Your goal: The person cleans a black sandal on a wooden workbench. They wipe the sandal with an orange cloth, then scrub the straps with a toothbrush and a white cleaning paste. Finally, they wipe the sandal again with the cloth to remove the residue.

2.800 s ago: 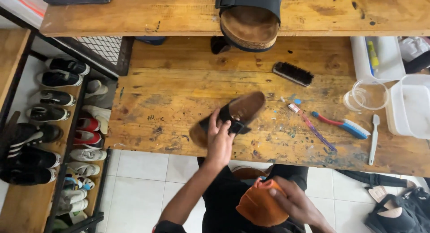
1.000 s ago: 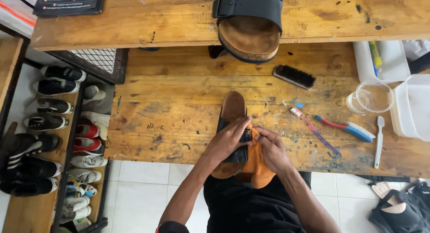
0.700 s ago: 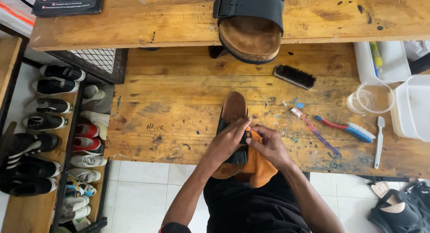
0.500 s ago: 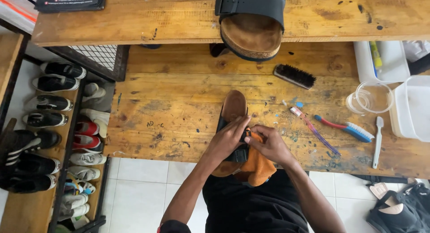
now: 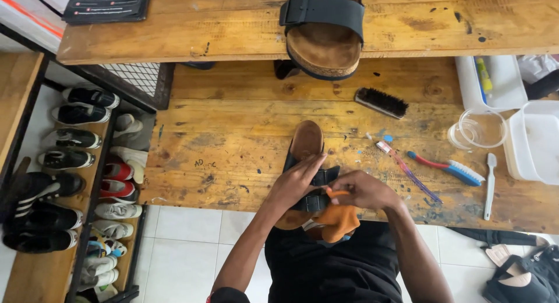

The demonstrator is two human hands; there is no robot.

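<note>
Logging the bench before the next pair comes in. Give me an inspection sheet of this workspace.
Surface: worn wooden table, stained and paint-flecked.
Job's things: brown sandal with black straps lying on the table; orange cloth at its strap.
Clutter: black brush, red-and-blue brush, white toothbrush, clear cup, white tubs.
Hands: left hand on the sandal's straps; right hand grips the cloth.
Cables: nothing seen.
Surroundings: upper shelf carrying a second sandal; shoe rack to the left; tiled floor.
</note>
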